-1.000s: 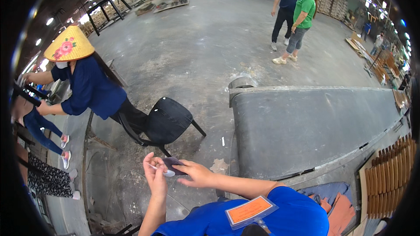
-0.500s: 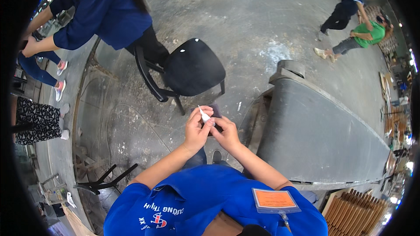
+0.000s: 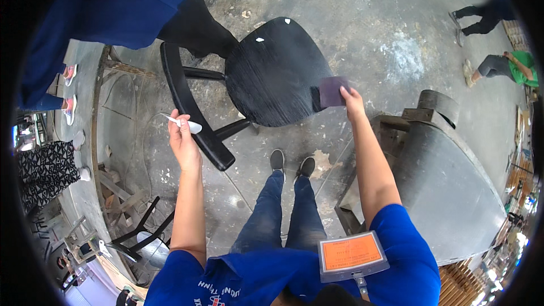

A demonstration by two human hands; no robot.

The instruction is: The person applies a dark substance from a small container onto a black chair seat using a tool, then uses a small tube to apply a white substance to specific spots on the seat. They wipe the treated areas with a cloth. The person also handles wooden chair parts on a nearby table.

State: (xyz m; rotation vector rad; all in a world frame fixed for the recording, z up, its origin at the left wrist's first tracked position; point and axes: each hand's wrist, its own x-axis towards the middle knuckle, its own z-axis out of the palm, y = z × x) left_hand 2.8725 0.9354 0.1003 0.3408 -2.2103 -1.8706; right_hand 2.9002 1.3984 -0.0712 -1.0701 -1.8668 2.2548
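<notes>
Two hands at the chair (image 3: 272,73): my right hand (image 3: 351,101) pinches a sanding pad (image 3: 333,91) at its seat edge, my left hand (image 3: 182,136) grips a spatula (image 3: 182,123) beside its backrest; I'd keep the pad flat.

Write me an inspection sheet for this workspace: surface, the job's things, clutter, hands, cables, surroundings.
Surface: grey concrete floor, stained, with pale patches.
Job's things: black chair with two small white spots on the seat; dark purple square pad at the seat's edge; small white tool, spatula-like.
Clutter: loose wooden pieces and a dark metal frame on the floor at the left.
Hands: left hand in a grip on the white tool, near the chair's backrest; right hand holds the pad against the seat.
Cables: nothing seen.
Surroundings: large grey curved metal housing at the right; a person in blue beside the chair; two more people far right.
</notes>
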